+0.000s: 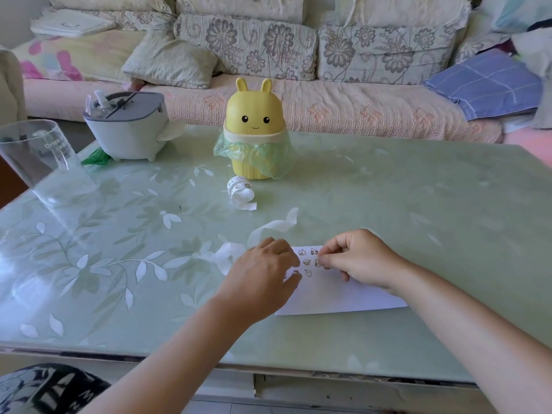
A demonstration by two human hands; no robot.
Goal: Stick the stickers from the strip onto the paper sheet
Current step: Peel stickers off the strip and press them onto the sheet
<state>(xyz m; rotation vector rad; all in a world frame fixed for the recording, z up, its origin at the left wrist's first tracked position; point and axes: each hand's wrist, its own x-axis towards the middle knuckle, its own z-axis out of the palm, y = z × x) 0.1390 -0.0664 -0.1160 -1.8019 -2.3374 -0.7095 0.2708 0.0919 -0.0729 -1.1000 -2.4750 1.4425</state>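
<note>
While the right hand pinches a sticker over the paper sheet near the table's front edge, the left hand, whose curled fingers may or may not hold something, should steady the sheet. Press the sticker flat, clear of its neighbours.

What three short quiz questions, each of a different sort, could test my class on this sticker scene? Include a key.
1. True or false: the sticker roll lies on the paper sheet.
2. The right hand pinches: A a sticker; B the sticker roll; C nothing.
3. Fill in: the bunny-shaped bin is coloured ____.
Key: 1 false; 2 A; 3 yellow.
</note>
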